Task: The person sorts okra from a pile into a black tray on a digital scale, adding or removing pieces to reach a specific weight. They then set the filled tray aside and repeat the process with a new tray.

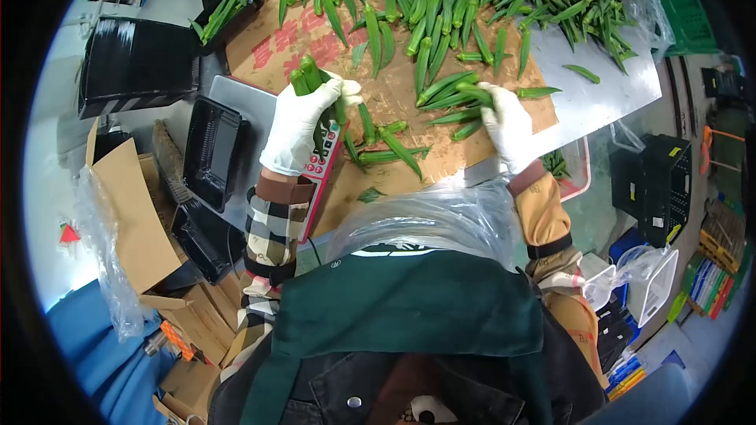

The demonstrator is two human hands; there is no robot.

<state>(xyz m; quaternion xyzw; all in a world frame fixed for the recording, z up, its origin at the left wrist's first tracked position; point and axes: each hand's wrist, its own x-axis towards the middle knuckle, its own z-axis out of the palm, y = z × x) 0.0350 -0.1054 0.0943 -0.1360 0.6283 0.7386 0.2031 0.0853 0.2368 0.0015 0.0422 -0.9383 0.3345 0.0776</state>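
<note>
My left hand (301,124), in a white glove, is closed around several green okra pods (307,75) whose stem ends stick out above the fingers. My right hand (509,127), gloved the same way, pinches an okra pod (474,94) beside a few others on the cardboard sheet (346,205). Between my hands lie loose okra pods (400,151). A large heap of okra (449,0) covers the far side of the table. Just left of my left hand, a black plastic tray (213,149) rests on a scale with a red-edged key panel (321,153).
Black trays filled with okra (228,12) stand at the upper left, near a stack of black trays (138,63). An opened cardboard box (134,220) is below them. Black crates (654,189) and a white basket (657,287) stand on the right. Clear plastic (429,216) lies at the table's near edge.
</note>
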